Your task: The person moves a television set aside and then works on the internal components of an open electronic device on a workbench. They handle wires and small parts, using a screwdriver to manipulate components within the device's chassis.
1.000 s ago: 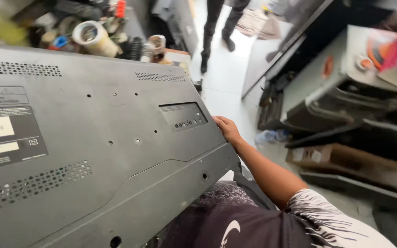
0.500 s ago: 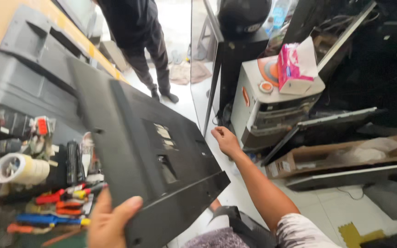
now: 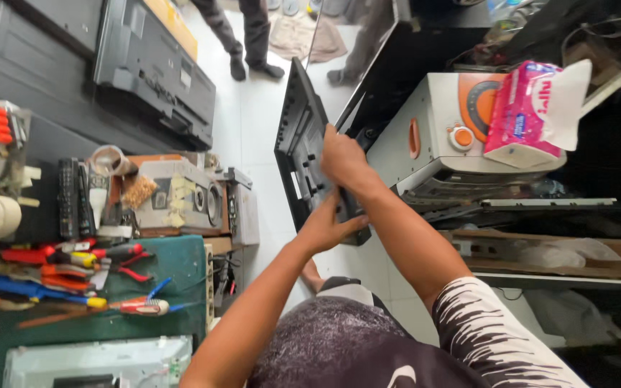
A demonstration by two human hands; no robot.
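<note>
Black plastic, the flat rear cover of a television (image 3: 302, 144), stands on its edge over the white tiled floor (image 3: 253, 122), held by both hands. The left hand (image 3: 328, 226) has its fingers closed around the lower edge; the right hand (image 3: 343, 158) presses from above with fingers wrapped on the rim. To do this well, I think both grips should stay firm and the panel should stay vertical, away from the white and orange machine (image 3: 461, 136) just beyond the right fingers. Left of the left fingers, well apart, red-handled pliers (image 3: 120, 253) lie on a green mat (image 3: 174, 287).
</note>
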